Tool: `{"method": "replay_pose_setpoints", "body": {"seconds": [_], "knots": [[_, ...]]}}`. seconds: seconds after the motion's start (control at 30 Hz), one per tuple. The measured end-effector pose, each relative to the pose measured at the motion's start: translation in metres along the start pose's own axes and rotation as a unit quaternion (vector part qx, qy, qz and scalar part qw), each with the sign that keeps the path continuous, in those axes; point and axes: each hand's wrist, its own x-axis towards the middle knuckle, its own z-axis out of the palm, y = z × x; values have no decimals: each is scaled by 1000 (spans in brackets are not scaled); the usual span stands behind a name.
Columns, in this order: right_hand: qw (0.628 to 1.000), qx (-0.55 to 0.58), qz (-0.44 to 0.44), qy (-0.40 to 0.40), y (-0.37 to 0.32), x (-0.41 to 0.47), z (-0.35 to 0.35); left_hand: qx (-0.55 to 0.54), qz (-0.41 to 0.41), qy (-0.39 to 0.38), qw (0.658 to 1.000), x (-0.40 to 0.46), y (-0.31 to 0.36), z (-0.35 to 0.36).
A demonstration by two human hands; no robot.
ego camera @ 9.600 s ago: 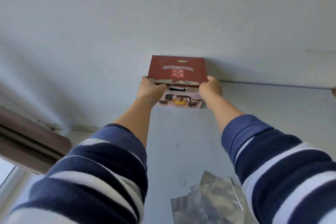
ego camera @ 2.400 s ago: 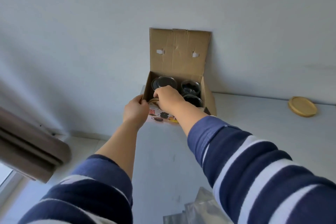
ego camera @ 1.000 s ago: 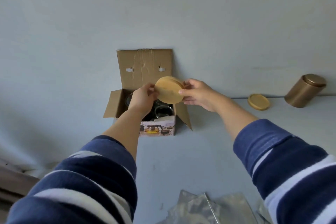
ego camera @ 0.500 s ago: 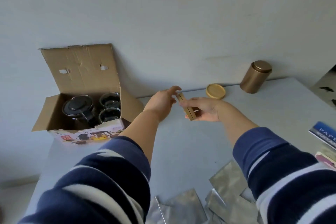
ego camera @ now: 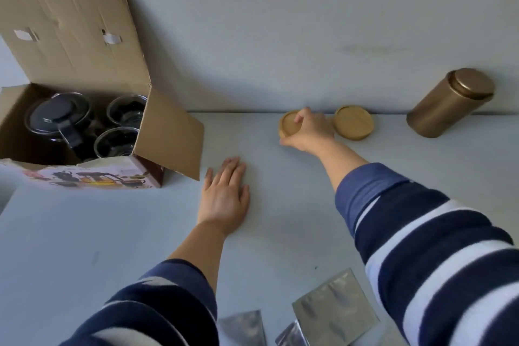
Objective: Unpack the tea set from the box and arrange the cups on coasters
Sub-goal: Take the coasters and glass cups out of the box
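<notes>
At the table's (ego camera: pixel 112 233) back edge, right hand (ego camera: pixel 310 132) grips a round wooden coaster (ego camera: pixel 289 123); left hand (ego camera: pixel 224 196) flat, fingers spread.

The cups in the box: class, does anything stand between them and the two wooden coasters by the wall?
Only the box's open right flap rises between the cups and the coasters; beyond it the table is bare.

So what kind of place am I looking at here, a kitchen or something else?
Probably a home tabletop or counter against a plain wall, though I can't be sure. A retail tea-set box sits open on the pale table, beside bamboo coasters and a gold tin.
</notes>
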Motion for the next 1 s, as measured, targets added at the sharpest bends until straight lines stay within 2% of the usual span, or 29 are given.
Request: {"method": "replay_pose_setpoints", "body": {"seconds": [0.17,0.4,0.87,1.0], "knots": [[998,-20,-27,47,-2,22,13,-2,-3,31,1000,3,-2,3],[997,-14,-51,53,7,30,22,-11,-7,48,999,3,-1,4],[999,-1,-32,24,0,21,20,-39,6,68,997,3,-4,7],[998,-39,-34,20,-3,-3,16,-46,2,39,998,4,-2,2]]}}
